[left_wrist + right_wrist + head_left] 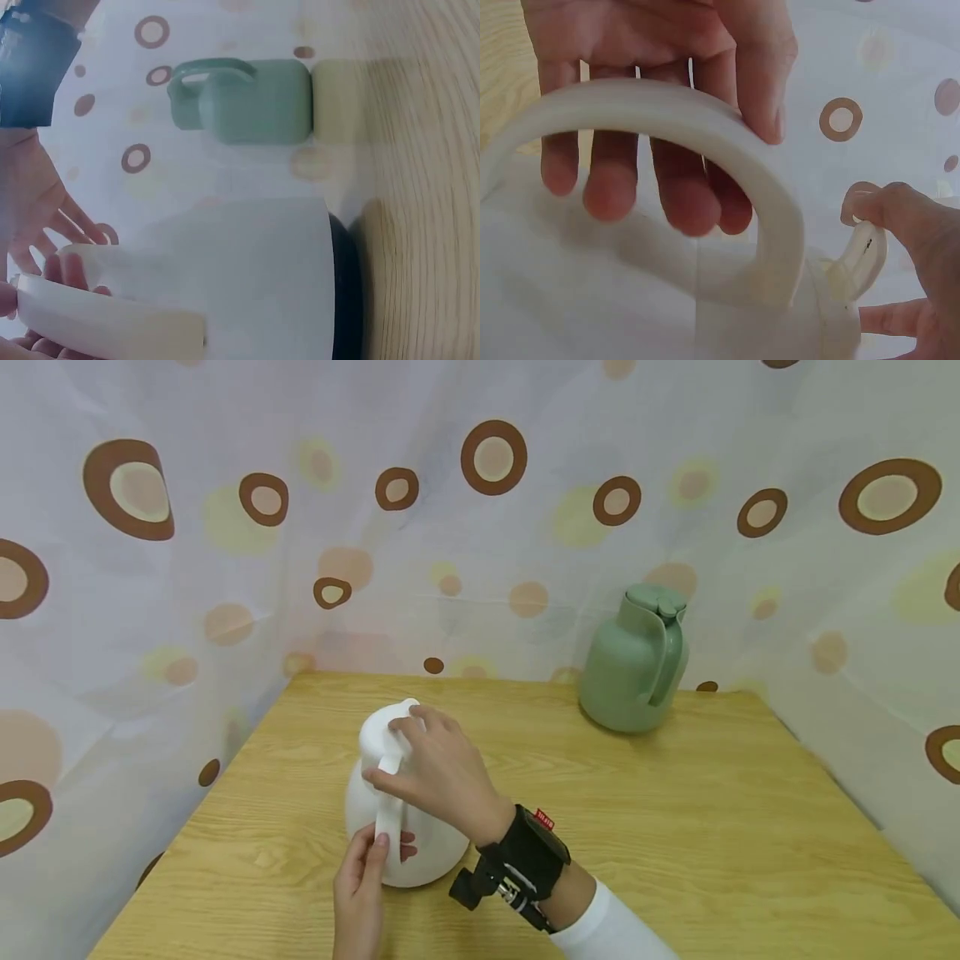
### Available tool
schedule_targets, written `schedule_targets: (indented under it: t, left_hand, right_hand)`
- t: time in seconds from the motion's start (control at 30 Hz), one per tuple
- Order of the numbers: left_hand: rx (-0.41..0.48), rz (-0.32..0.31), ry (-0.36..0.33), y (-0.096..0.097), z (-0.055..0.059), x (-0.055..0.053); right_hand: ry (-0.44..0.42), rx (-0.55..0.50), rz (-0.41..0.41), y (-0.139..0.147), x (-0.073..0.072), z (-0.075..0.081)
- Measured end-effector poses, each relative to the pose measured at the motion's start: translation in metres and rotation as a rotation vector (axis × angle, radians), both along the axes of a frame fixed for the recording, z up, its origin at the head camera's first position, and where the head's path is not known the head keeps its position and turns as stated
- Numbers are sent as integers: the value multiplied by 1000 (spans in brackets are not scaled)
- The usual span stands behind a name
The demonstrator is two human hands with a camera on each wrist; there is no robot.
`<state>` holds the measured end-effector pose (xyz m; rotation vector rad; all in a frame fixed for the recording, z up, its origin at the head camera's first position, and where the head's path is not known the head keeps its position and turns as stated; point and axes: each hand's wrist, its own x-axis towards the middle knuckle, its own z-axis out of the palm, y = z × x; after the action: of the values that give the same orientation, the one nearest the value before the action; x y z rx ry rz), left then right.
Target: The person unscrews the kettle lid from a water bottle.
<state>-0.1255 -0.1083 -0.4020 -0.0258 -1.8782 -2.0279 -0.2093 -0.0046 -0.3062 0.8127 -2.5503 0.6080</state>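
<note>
A white thermos jug [431, 852] with a red mark on its body stands upright on the wooden table. My left hand [362, 885] holds the jug's curved handle [667, 105]; in the right wrist view its fingers pass behind the handle while the thumb lies along it. Over the top, my right hand [450, 768] grips the white lid [380, 731], with fingers spread across it. Its thumb [892, 204] touches a small raised tab [866, 255] at the lid. Part of the lid is hidden by that hand.
A green thermos jug [630, 668] stands at the back right of the wooden table [600, 827], against the wall. Patterned cloth [450, 543] with brown rings surrounds the table at the back and sides. A black strap with a camera [528, 852] is worn on the right wrist.
</note>
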Motion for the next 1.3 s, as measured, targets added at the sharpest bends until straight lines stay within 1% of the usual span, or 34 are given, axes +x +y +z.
schedule_targets:
  t: [0.07,0.2,0.33,0.57,0.73,0.8,0.9,1.0,1.13,1.2,1.3]
  left_hand:
    - [31,-10,-8,-1,0,0]
    - [77,-17,-61,-5,1,2]
    - [106,-23,-85,-7,1,3]
    - [105,29,-112,-5,0,4]
    - [109,89,-85,-8,-3,4]
    - [118,97,-55,-9,-3,4]
    - [116,95,-37,-9,-4,3]
    - [98,115,-31,-8,-5,2]
    - [79,145,-6,-4,-7,1]
    - [67,149,4,-3,-7,0]
    - [52,147,-16,-1,-6,-1]
  right_hand:
    - [-25,39,-14,-2,-1,3]
    - [-74,69,-37,-4,0,6]
    - [-62,99,-43,-5,0,8]
    - [-36,126,-51,-5,-1,9]
    - [-7,125,-41,-6,-1,9]
    - [10,125,-41,-7,-1,9]
    - [23,127,-44,-7,-1,9]
    - [17,137,-52,-7,-2,9]
    - [-3,159,-59,-4,-4,10]
    - [-8,162,-58,-2,-5,10]
    - [-9,144,-45,1,-7,9]
